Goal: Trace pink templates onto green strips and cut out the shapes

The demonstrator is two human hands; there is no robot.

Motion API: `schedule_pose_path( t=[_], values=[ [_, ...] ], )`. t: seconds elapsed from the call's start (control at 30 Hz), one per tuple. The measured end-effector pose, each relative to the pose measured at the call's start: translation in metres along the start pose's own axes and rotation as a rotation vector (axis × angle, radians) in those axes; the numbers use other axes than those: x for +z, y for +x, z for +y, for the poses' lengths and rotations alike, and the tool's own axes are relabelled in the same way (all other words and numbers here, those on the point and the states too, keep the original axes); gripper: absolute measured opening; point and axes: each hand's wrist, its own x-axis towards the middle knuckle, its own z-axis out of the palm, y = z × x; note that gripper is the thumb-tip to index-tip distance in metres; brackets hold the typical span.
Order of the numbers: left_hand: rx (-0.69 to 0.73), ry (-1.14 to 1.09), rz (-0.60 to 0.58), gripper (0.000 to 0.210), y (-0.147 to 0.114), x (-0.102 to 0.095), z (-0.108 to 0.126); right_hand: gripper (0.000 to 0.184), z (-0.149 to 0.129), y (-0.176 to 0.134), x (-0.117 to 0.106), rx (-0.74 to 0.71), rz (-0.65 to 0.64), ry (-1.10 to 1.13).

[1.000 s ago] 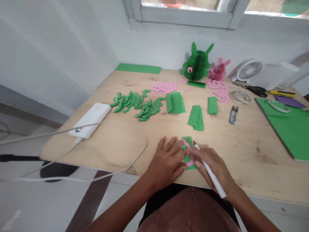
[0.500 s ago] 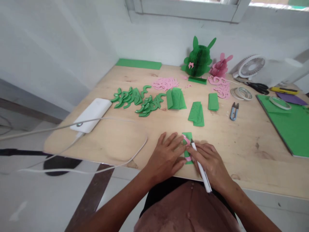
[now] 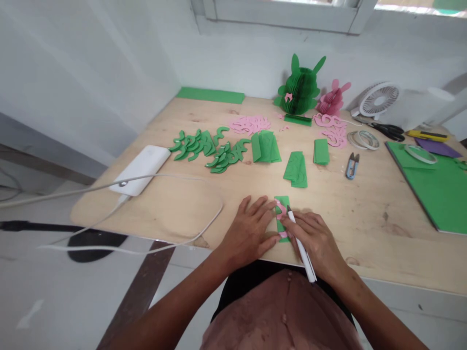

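Note:
Near the table's front edge lies a green paper strip with a pink curved paper cutout on top. Part of the pink paper is covered by fingers. My left hand rests flat with its fingers apart, fingertips and thumb at the left edge of the strip. A white pen is gripped in my right hand, its dark tip beside the right side of the cutout. The right fingers also touch the lower part of the strip.
Stacked green slips, green curved pieces and pink cutouts lie beyond my hands. Blue thread snips and tape rolls are to the right. A power bank with a looping white cable lies left.
My left fingers have drawn back slightly to the left, so more of the pink cutout shows. The pen stays in my right hand beside it. The view has shifted a little.

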Motion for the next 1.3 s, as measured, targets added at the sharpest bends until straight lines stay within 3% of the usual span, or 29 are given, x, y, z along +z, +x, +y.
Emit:
schedule_pose_path(
  t=[0.67,1.3],
  values=[
    [-0.013,-0.014,-0.004,0.044,0.001,-0.001,0.0,0.035,-0.008,0.002,-0.005,-0.042,-0.051,-0.109],
    [0.005,-0.015,-0.022,0.048,0.0,-0.001,-0.002,0.024,-0.003,0.016,-0.012,-0.238,-0.158,-0.246]
  ],
)
